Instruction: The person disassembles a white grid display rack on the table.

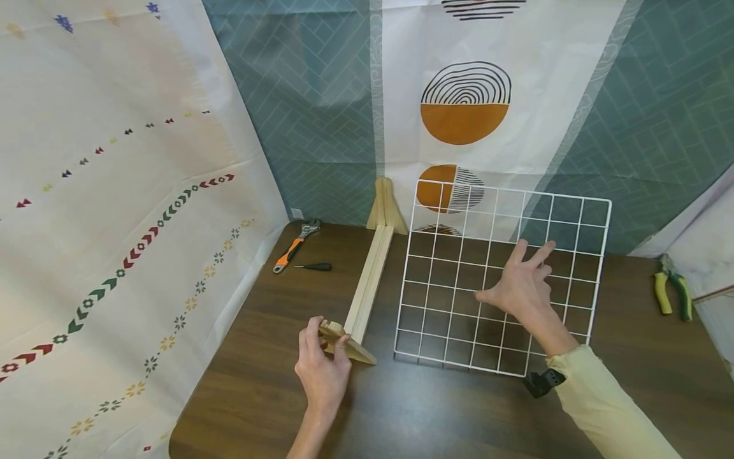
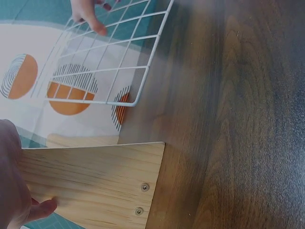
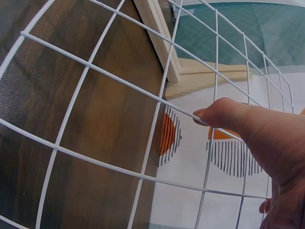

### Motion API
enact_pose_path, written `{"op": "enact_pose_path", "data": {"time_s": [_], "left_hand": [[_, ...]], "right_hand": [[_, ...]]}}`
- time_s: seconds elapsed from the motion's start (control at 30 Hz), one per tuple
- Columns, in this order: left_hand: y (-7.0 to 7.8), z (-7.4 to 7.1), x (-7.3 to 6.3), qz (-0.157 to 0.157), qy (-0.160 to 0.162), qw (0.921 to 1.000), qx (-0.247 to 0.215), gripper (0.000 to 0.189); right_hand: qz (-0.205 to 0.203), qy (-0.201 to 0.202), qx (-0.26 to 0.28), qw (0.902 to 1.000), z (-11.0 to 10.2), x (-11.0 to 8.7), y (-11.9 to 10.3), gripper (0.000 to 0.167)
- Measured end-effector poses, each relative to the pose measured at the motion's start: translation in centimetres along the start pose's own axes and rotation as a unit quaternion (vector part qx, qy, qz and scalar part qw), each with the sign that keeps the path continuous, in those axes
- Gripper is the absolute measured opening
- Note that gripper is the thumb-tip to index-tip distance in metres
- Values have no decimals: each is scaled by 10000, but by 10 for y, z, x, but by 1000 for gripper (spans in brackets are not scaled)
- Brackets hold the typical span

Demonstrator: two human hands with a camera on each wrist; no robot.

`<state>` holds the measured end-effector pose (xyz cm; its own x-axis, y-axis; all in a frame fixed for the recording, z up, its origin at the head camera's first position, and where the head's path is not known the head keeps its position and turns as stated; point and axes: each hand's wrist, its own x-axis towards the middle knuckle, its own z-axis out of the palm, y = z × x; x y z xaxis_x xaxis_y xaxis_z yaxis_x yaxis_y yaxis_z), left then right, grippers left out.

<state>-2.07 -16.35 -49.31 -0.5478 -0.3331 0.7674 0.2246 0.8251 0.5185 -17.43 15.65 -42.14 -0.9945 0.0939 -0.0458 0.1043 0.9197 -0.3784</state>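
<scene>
My left hand (image 1: 323, 370) grips the top of the near end board of a wooden stand (image 1: 367, 290), its thumb on one face. In the left wrist view that end board (image 2: 95, 179) shows pale grain and two screw heads near its lower edge. A long double rail joins it to a matching end board (image 1: 387, 204) at the back. My right hand (image 1: 524, 287) holds a white wire grid panel (image 1: 427, 282), with fingers spread across several squares. The panel is tilted, right of the stand. In the right wrist view the thumb (image 3: 224, 112) presses a wire crossing.
Left of the stand lie an orange-handled adjustable wrench (image 1: 295, 247) and a small black screwdriver (image 1: 315, 266). Pliers with yellow-green handles (image 1: 672, 290) lie at the table's far right. Patterned curtains (image 1: 321, 108) hang behind the brown wooden table (image 1: 252, 357) and along its left side.
</scene>
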Motion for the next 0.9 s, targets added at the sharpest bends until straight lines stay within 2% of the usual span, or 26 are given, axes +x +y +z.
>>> {"op": "enact_pose_path", "data": {"time_s": [0.3, 0.9], "left_hand": [[-1, 0, -1, -66, -52, 10000, -21, 62], [-1, 0, -1, -34, -37, 10000, 2, 55]], "right_hand": [[66, -297, -53, 9995, 9, 4, -4, 145], [400, -978, -202, 9942, 26, 18, -4, 145]]}}
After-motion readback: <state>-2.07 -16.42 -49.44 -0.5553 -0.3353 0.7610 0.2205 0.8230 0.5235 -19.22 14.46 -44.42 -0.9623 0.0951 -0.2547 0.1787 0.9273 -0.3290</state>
